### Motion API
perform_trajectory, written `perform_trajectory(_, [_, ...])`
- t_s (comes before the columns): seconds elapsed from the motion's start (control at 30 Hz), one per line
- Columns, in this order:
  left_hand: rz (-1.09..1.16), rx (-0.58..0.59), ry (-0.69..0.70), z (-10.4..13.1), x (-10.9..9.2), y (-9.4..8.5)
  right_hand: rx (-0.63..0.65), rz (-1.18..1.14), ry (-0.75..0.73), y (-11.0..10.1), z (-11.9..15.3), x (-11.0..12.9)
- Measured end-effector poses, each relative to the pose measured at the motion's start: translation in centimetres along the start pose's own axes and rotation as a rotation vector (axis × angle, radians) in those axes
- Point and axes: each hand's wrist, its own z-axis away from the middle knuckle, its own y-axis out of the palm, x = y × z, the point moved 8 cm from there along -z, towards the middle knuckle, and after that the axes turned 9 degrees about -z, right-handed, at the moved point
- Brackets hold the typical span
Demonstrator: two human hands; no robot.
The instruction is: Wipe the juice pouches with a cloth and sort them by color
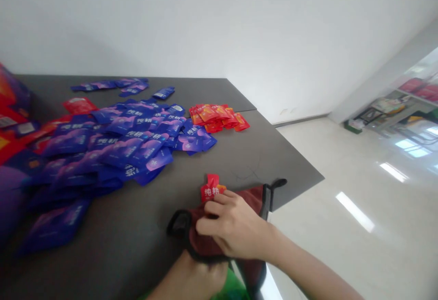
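A brown cloth piece (251, 199) with black edging and black loops is at the table's front edge. My right hand (236, 222) lies over it, fingers curled and gripping at the cloth. A small red sachet (209, 193) with white characters sticks up just beyond my right fingertips. Whether those fingers also hold it I cannot tell. Below, my left hand (200, 272) reaches under the near edge of the cloth, which hides its fingers. A green item (231, 288) shows beneath the hands.
A large heap of blue-purple sachets (137, 131) covers the grey table's (185, 177) left side. Red-orange sachets (217, 116) form a small pile behind the cloth. Larger red and purple packs (12, 108) stand far left. A white wall (205, 26) rises behind; shiny floor (342, 168) lies right.
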Motion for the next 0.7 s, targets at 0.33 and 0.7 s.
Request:
perform_trajectory(0.33, [-0.162, -0.009, 0.06, -0.8, 0.1, -0.4, 0.053, 0.19, 0.231, 0.6, -3.6, -8.5])
perform_trajectory(0.7, [-0.132, -0.055, 0.024, -1.1, 0.2, -0.8, 0.113, 0.136, 0.057, 2.4, -0.9, -3.1])
